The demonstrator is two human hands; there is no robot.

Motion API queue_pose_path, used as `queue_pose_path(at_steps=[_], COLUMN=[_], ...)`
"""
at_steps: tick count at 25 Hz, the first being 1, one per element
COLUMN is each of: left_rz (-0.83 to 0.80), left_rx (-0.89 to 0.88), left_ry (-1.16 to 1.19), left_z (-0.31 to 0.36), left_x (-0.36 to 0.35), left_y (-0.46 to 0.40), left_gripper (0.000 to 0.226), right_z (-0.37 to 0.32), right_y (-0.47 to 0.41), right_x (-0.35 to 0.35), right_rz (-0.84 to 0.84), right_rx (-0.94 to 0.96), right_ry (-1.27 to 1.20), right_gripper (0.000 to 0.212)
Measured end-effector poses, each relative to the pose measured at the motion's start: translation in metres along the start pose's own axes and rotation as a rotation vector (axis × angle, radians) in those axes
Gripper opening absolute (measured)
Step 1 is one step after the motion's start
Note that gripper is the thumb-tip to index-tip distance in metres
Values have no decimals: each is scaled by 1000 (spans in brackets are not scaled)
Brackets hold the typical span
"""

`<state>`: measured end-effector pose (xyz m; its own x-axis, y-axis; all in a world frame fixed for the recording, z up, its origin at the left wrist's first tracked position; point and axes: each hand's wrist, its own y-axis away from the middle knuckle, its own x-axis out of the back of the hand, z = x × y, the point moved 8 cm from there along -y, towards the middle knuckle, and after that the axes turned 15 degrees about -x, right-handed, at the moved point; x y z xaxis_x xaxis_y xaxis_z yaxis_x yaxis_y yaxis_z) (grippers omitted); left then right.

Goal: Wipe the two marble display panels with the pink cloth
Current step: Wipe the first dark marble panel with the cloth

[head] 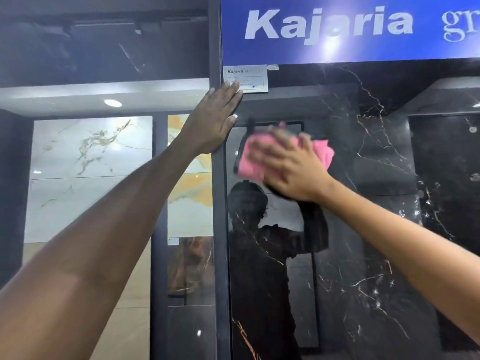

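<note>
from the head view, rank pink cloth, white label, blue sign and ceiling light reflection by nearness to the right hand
1. Pink cloth: pressed under the right hand on the black panel.
2. White label: up and left, at the left hand's fingertips.
3. Blue sign: above, along the top.
4. Ceiling light reflection: far left.

I read the scene as moderately lit indoor light, dim toward the upper left. A recessed ceiling lamp appears as a bright oval reflection. The blue sign carries a white glare spot with a faint starburst near its lettering. The black marble panel is glossy and mirrors a dark silhouette of the person, plus small specular dots. The right hand and the pink cloth are smeared by motion blur; the left hand is sharp but dark, in shade. I note wide-angle bowing of the straight lines toward the frame edges.
</note>
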<state>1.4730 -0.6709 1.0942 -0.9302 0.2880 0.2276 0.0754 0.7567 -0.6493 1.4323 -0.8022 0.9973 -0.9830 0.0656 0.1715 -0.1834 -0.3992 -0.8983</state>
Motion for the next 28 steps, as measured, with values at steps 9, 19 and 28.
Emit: queue_pose_path(at_steps=[9, 19, 28], left_rz=[39, 89, 81], left_rx=[208, 337, 343], left_ry=[130, 21, -27], left_z=[59, 98, 98], left_x=[-16, -40, -41], left_y=[34, 62, 62], left_gripper=[57, 59, 59], right_z=[-89, -24, 75], right_y=[151, 179, 71], right_x=[-29, -26, 11], right_rz=[-103, 22, 158], right_rx=[589, -82, -533], right_ry=[77, -14, -79], right_gripper=[48, 60, 51])
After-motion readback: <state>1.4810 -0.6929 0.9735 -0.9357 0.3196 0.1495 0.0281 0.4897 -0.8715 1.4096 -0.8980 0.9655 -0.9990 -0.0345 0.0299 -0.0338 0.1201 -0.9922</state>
